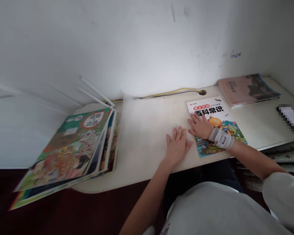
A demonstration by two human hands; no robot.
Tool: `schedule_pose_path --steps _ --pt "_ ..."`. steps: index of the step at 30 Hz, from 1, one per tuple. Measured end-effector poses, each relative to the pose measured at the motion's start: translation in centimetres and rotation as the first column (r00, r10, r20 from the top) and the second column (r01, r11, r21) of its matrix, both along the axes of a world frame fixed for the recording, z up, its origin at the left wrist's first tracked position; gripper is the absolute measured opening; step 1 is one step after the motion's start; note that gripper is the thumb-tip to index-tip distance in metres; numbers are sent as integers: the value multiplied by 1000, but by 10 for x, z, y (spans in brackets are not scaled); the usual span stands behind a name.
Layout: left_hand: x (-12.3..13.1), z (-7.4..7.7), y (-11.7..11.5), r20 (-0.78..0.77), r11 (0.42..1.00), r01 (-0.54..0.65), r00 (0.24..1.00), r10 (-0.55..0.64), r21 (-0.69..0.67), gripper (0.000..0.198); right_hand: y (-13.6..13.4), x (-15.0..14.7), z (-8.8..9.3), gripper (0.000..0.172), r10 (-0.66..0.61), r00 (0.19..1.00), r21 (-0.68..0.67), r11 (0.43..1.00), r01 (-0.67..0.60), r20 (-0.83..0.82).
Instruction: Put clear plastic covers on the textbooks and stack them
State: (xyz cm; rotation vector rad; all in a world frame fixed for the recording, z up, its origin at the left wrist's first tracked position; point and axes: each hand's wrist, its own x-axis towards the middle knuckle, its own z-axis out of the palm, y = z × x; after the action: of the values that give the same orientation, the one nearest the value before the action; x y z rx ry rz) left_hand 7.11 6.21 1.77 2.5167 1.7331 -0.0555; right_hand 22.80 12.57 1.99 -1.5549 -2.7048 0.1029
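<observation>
A book with a colourful cartoon cover (pixel 214 122) lies flat on the white desk (pixel 142 137), near its front edge. My right hand (pixel 199 126) rests on the left part of that cover, fingers spread, with a pale band around the wrist. Just left of the book, my left hand (pixel 177 145) lies flat on the bare desktop with its fingers apart. Neither hand grips anything. Part of the cover is hidden under my right hand and wrist.
A stack of books (pixel 71 147) sticks out past the desk's left front edge. Pinkish booklets (pixel 247 89) are piled at the back right, with a phone (pixel 291 117) nearer the right edge. Along the wall a yellow cable (pixel 171 91) runs to a round hole (pixel 203 92).
</observation>
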Motion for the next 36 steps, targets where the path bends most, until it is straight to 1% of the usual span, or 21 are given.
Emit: schedule_pose_path --steps 2,5,11,15,19,22,24,26,28,30,32,33,34,36 --pt "-5 -8 -3 11 1000 -2 1000 2 21 61 0 2 -9 55 5 1000 26 1000 -5 3" --pt "-10 -13 -4 28 999 -11 1000 9 50 61 -1 8 -12 54 16 1000 51 999 -16 -3" --pt "-9 -13 -4 33 999 -15 999 14 43 61 -2 13 -9 55 28 1000 28 999 -28 1" --pt "-9 -15 -4 41 999 -15 999 13 52 61 5 17 -8 57 44 999 7 999 -44 -7" --pt "-9 -13 -4 39 999 -15 999 13 42 61 11 17 -5 63 57 998 -31 998 -57 -1" --pt "-11 -11 -5 28 999 -1 1000 0 39 62 3 18 -4 61 63 998 -9 998 -63 1" --pt "-13 -10 -6 21 999 11 1000 -12 41 61 -6 24 -5 59 71 997 9 997 -71 -9" --pt "-15 -9 -8 18 998 8 1000 -9 59 60 -14 39 -7 60 46 999 20 999 -45 -23" --pt "-13 -8 -11 26 994 13 1000 -16 108 57 -19 66 -10 62 -63 997 40 997 64 -33" --pt "-7 -5 -17 44 985 90 994 -98 150 53 -24 100 -14 64 -233 972 75 969 235 -39" --pt "3 -4 -24 61 965 218 972 -229 145 54 -32 136 -17 66 -392 919 109 912 395 -46" --pt "8 -4 -28 66 954 271 958 -281 129 57 -36 151 -18 66 -447 893 116 886 450 -47" --pt "13 -5 -31 67 947 301 949 -310 111 61 -41 164 -19 65 -474 879 106 873 476 -45" --pt "21 -7 -35 62 947 308 947 -314 91 70 -50 180 -21 63 -469 882 69 879 472 -53"
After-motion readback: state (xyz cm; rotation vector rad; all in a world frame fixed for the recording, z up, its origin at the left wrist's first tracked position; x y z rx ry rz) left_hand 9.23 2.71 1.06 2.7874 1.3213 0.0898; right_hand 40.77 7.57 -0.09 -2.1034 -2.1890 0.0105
